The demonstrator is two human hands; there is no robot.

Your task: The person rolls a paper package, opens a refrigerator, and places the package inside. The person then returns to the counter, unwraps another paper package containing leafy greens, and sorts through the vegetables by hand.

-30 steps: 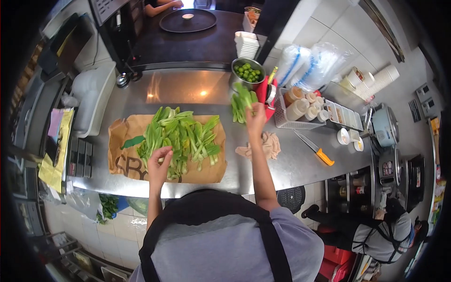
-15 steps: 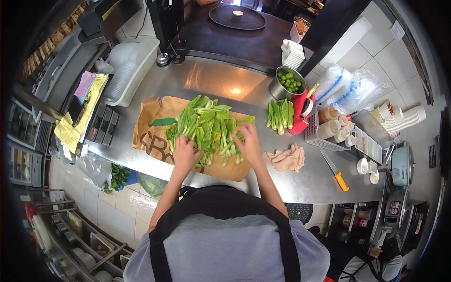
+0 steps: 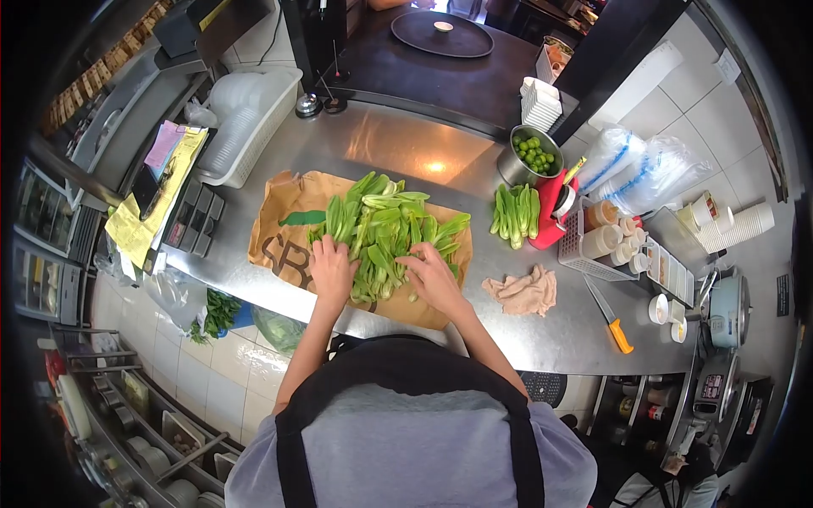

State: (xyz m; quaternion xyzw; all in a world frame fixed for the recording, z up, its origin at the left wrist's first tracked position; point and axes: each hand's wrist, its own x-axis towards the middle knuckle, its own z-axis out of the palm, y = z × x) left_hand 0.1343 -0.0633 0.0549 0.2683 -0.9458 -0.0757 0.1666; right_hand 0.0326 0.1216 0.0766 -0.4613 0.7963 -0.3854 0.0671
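Observation:
Leafy green vegetables with pale stems lie heaped on a brown paper bag on the steel counter. My left hand touches the heap's lower left side, fingers apart and pointing into the leaves. At the heap's lower right, my right hand has its fingers curved against the stems; whether they grip one is too small to tell. A smaller bunch of the same greens rests farther right on the counter, apart from both hands.
Right of the bag are a crumpled cloth, a knife with an orange handle, a basket of bottles and a metal pot of green fruits. A co-worker is partly visible at lower right.
My right hand has come from the small bunch, now released on the counter, back to the heap. My left hand has moved onto the leaves. The camera view has turned and shifted.

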